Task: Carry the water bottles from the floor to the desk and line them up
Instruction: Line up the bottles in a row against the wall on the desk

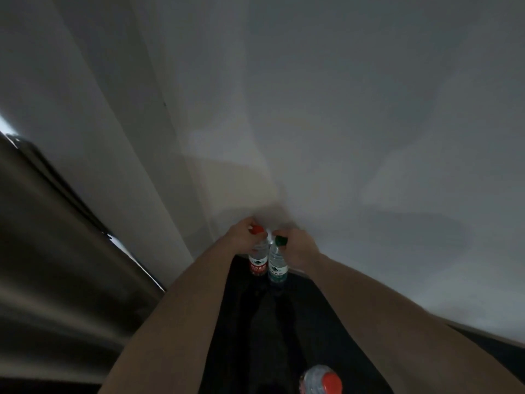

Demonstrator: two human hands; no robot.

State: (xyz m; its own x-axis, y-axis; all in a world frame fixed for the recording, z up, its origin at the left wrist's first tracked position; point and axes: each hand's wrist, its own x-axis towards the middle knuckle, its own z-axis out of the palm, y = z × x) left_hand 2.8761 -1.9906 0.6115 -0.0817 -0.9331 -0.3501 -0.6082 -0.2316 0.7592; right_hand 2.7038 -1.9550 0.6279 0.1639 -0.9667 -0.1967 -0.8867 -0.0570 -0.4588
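My left hand (241, 234) grips the neck of a clear water bottle with a red cap and red label (258, 261). Right beside it, my right hand (298, 247) grips the neck of a clear bottle with a green cap and green label (277, 265). Both bottles stand upright side by side on a dark surface (312, 308) at the foot of a white wall, nearly touching. A third bottle with a red cap (324, 379) shows at the bottom edge, close to me. The picture is dim and blurred.
A white wall (341, 109) fills most of the view ahead. To the left, a wall corner (127, 166) and a brown blurred panel or piece of furniture (51, 265) stand close by.
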